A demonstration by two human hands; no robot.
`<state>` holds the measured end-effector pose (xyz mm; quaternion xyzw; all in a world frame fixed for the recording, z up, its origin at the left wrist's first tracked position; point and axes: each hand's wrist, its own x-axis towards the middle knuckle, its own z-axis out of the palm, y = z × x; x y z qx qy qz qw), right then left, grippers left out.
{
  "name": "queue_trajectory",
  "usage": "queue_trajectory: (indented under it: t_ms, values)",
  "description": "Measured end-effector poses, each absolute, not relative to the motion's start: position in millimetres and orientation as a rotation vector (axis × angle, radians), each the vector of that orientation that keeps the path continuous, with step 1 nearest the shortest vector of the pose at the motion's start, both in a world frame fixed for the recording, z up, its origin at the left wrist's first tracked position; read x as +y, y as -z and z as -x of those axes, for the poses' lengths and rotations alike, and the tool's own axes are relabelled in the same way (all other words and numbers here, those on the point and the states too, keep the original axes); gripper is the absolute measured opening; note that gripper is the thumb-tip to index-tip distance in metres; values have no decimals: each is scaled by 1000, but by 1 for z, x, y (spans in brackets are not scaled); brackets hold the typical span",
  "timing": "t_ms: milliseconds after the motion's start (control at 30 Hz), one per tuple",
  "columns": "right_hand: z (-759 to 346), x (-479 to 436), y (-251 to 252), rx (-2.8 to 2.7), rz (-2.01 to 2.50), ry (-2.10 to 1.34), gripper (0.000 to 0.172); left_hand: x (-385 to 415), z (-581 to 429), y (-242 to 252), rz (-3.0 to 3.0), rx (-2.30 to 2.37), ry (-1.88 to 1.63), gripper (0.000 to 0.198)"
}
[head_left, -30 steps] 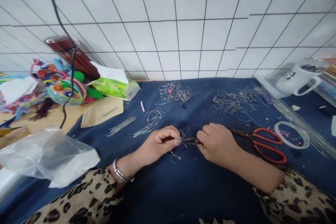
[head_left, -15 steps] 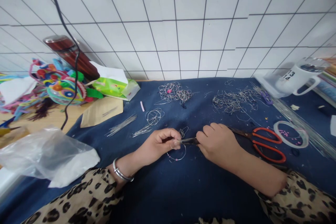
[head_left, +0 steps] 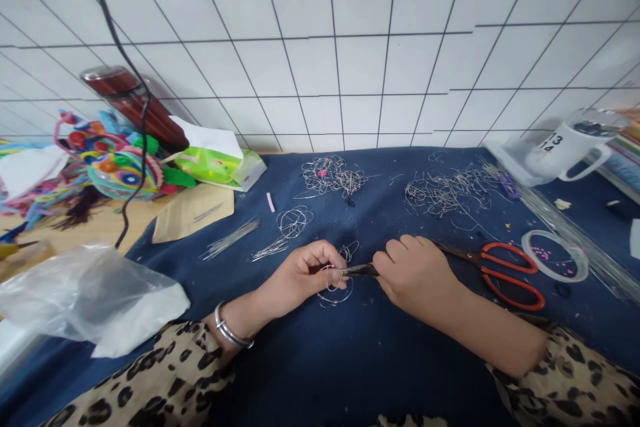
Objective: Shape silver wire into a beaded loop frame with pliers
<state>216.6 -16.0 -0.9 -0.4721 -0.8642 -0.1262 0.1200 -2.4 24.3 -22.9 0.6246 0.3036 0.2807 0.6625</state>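
Left hand [head_left: 300,278] pinches a wire loop [head_left: 334,285], right hand [head_left: 413,273] grips pliers [head_left: 361,270] mid-surface; mug [head_left: 567,145] at far-right corner shows "13" and "14".

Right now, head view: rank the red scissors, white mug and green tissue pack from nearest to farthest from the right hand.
From the right hand:
1. Red scissors: just to its right on the blue cloth, blades reaching behind the hand.
2. White mug: far right, back near the wall.
3. Green tissue pack: back left, past the left hand, at the cloth's edge.
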Motion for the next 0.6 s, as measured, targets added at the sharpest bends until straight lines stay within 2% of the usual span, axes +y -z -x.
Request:
queue_trajectory:
  t_ms: [600]
  values:
    - [-215,-17,0,-2515,1460,345,8,24,0,27,-1411,629,-732,8]
